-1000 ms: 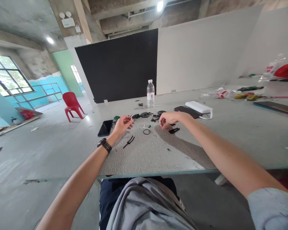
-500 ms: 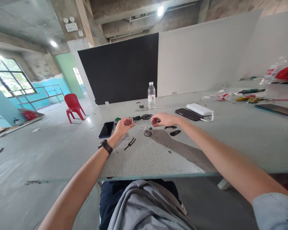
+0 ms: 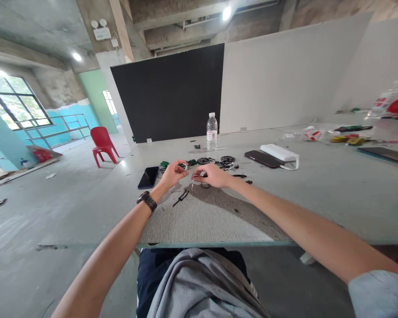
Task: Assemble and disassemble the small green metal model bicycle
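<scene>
My left hand [image 3: 174, 174], with a watch on its wrist, is closed in a pinch on a small shiny part [image 3: 185, 167]. Close to its right, my right hand [image 3: 212, 175] pinches a thin piece too small to name. A black ring [image 3: 205, 185] lies under my right hand, partly covered. Nearer me on the table is a black forked part [image 3: 181, 198]. Beyond the hands lie black spoked wheels [image 3: 227, 159], another wheel [image 3: 203, 161] and small green parts [image 3: 164, 164]. Black strips [image 3: 239, 176] are right of my right hand.
A phone [image 3: 148, 177] lies left of my left hand. A clear bottle [image 3: 212, 131] stands at the back. To the right are a dark phone [image 3: 264, 159] and a white power bank [image 3: 277, 153] with its cable. Plastic wrapping [image 3: 311, 133] lies farther right.
My right hand has moved left and slightly toward me, closer to my left hand, uncovering a wheel and black parts behind it. My left hand has barely moved.
</scene>
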### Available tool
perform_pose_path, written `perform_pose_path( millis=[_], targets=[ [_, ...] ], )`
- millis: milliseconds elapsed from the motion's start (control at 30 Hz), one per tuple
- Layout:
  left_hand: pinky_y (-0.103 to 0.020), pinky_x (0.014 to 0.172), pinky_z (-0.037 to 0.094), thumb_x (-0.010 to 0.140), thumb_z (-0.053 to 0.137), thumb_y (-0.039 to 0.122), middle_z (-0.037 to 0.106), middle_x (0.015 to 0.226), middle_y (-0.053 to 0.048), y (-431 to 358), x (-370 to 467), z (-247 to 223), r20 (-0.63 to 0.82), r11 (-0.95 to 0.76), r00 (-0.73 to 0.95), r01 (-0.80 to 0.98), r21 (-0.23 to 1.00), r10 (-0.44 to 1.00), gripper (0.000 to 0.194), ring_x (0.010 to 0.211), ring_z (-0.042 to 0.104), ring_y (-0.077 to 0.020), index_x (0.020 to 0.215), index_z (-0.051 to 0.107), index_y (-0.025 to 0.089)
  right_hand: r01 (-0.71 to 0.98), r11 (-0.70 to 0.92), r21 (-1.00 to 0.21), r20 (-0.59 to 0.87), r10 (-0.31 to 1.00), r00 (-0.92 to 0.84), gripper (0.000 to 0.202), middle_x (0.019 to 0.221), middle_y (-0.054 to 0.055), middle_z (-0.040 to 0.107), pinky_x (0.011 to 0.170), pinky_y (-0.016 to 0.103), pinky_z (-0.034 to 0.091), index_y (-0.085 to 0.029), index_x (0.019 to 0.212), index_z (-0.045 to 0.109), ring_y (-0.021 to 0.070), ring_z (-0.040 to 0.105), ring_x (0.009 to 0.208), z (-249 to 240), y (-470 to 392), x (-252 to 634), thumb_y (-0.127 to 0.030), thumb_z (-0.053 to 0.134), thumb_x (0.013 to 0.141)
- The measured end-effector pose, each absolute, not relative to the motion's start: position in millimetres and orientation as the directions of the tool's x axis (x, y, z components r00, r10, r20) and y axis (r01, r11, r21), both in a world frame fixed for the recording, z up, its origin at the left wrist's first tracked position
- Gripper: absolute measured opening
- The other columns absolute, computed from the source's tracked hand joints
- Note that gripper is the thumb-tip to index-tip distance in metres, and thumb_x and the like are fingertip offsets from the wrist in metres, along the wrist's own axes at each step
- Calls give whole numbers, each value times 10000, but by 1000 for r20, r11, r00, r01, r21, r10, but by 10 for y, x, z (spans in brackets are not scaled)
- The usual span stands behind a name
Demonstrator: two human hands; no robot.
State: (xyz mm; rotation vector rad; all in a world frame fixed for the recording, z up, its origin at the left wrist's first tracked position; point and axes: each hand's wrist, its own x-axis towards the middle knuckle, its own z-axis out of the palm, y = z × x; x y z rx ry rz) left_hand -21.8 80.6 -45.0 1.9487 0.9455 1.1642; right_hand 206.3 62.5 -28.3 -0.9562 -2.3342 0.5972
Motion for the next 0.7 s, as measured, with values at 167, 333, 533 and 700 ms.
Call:
perform_pose_path(
  millis=[167,333,533,700],
  targets=[
    [-288,760,503,804,830,228,716,807,-19,812,-211,-482,367,-441,346,167,882,864,363,787,701,-168,1057,574,180,491,636,-595,304,744,-596,399,997,108,787,778,372,513,-210,971,776,258,713,886,-300,596,2042,-591,674,909],
    [-274,689,512,777,874,295,731,801,-36,803,-207,-509,312,-371,374,94,924,873,394,714,673,-142,966,549,176,508,634,-583,345,759,-552,394,949,103,782,762,364,494,-205,938,769,244,695,835,-313,593,2043,-585,668,921],
    [-294,723,551,749,907,331,745,784,-39,780,-192,-519,288,-325,406,22,946,867,447,694,688,-138,976,558,166,511,626,-589,424,777,-464,399,953,100,776,769,351,478,-202,922,749,242,698,861,-385,589,2003,-594,673,921],
    [-318,751,570,733,932,351,754,787,-48,771,-179,-519,271,-310,406,32,950,873,482,719,722,-161,979,563,164,496,602,-625,429,796,-426,478,898,97,775,719,335,464,-190,847,727,234,695,803,-417,557,1965,-664,686,891]
  ],
)
